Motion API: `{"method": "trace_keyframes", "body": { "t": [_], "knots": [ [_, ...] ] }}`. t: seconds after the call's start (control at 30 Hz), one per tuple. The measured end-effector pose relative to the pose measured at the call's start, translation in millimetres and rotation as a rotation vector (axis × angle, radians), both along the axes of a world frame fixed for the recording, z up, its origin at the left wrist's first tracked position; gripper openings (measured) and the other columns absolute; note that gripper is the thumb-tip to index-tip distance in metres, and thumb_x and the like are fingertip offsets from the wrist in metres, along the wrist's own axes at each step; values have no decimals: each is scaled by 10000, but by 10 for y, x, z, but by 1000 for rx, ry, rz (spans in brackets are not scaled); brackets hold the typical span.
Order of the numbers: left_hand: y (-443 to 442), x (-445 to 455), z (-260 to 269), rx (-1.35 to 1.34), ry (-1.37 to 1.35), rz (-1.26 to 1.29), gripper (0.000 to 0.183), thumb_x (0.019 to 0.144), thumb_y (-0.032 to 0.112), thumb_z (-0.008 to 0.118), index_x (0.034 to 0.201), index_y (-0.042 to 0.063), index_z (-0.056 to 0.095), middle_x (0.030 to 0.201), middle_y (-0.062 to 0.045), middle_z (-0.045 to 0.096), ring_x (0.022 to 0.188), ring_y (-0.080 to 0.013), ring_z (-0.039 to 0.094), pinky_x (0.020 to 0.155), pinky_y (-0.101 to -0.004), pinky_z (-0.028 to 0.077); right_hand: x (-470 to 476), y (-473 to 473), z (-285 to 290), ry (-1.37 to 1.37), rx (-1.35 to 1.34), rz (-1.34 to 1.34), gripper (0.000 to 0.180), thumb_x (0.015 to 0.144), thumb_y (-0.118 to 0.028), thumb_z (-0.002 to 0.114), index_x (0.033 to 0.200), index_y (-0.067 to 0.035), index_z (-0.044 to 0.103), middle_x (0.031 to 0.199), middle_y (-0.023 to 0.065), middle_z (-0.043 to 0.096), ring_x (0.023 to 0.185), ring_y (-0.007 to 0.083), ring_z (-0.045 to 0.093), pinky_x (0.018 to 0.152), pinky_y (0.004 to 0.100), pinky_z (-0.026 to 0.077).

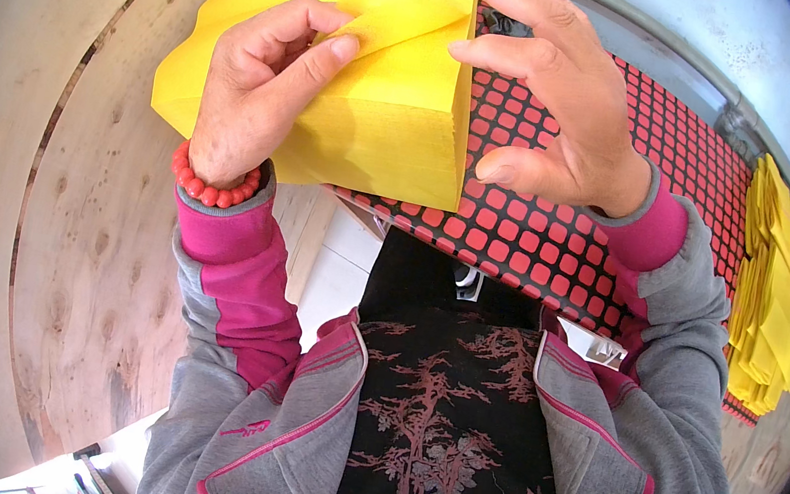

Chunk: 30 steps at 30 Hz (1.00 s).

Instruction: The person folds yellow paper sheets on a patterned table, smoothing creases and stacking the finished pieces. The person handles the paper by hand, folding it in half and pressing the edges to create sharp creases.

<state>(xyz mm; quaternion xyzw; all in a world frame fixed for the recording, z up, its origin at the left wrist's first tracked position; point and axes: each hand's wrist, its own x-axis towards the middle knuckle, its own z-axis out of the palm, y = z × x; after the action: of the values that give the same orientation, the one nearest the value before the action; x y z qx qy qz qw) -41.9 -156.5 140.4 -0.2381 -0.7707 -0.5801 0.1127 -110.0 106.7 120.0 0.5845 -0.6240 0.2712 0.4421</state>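
A thick stack of yellow fabric sheets [371, 145] rests partly on a red-and-black checked cover, its cut edges facing me. My left hand [268, 70], with a red bead bracelet at the wrist, pinches the folded-back corner of the top sheet [396, 23] between thumb and fingers. To the right of the stack, my right hand [561, 88] is spread, thumb apart from the fingers. Its fingertips are over or beside the stack's right edge; whether they touch it I cannot tell. Nothing shows between those fingers.
The red-and-black checked cover [511, 225] lies under the stack and my right arm. A pile of folded yellow fabric [770, 300] sits at the far right. Beyond it runs a metal pipe [714, 76]. A pale wooden board surface [100, 243] spans the left. Something black [506, 24] lies behind my right hand.
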Motion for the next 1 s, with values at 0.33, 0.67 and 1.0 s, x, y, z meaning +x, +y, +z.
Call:
{"method": "trace_keyframes", "body": {
  "t": [0.33, 0.67, 1.0],
  "knots": [
    [27, -9, -22, 36, 25, 64, 82, 1015, 45, 644, 1036, -24, 682, 941, 13, 696, 866, -43, 614, 775, -211, 501, 109, 85, -61, -102, 181, -88, 683, 890, -698, 635, 1176, -80, 681, 1504, 217, 535, 1411, 402, 494, 1158, 555, 349],
    [10, -15, -29, -13, 84, 40, 58, 993, 4, 664, 1041, -14, 690, 902, 24, 655, 852, -39, 579, 770, -195, 467, -58, -96, 40, -264, -234, 81, 227, 881, -188, 766, 1049, -55, 691, 1205, 134, 711, 1134, 330, 671, 953, 395, 520],
    [7, -4, -42, -10, 123, -24, 80, 980, -22, 674, 1058, -8, 683, 970, -1, 647, 890, -61, 592, 782, -214, 482, -134, -355, 131, -213, -156, 78, 264, 889, -210, 758, 1084, -44, 691, 1168, 108, 714, 1128, 338, 656, 961, 423, 514]
  ]
}}
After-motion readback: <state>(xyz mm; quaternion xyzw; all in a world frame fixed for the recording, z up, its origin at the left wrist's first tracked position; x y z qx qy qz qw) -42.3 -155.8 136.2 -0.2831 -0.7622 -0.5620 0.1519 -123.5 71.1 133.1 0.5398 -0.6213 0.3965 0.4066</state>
